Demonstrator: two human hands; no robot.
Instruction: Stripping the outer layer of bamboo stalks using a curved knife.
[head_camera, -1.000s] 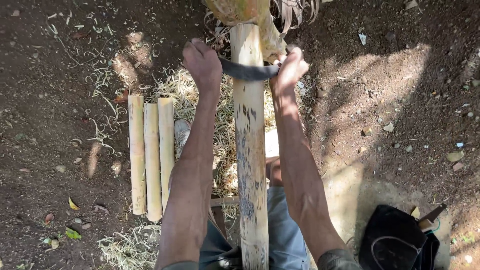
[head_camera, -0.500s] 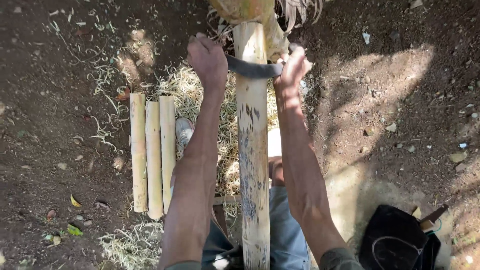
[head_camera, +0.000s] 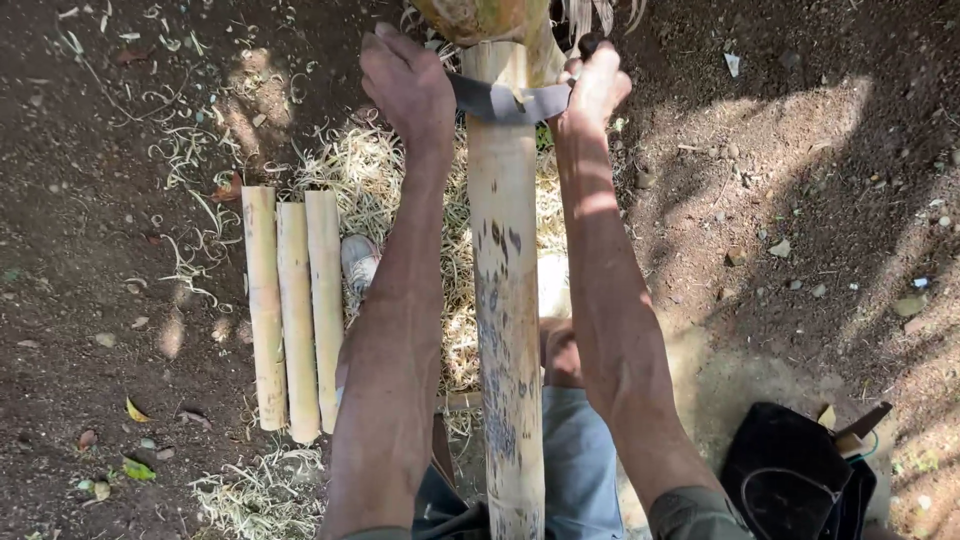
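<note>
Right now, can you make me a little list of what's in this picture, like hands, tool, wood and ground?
left hand: left hand grips one end of the dark blade
right hand: right hand grips the other end
tool: the blade lies across the long bamboo pole
pole: pale, with dark patches, running between the arms toward the person
other wood: three short bamboo pieces lie side by side to the left
ground: brown dirt with pale shavings
bag: black bag at lower right
</note>
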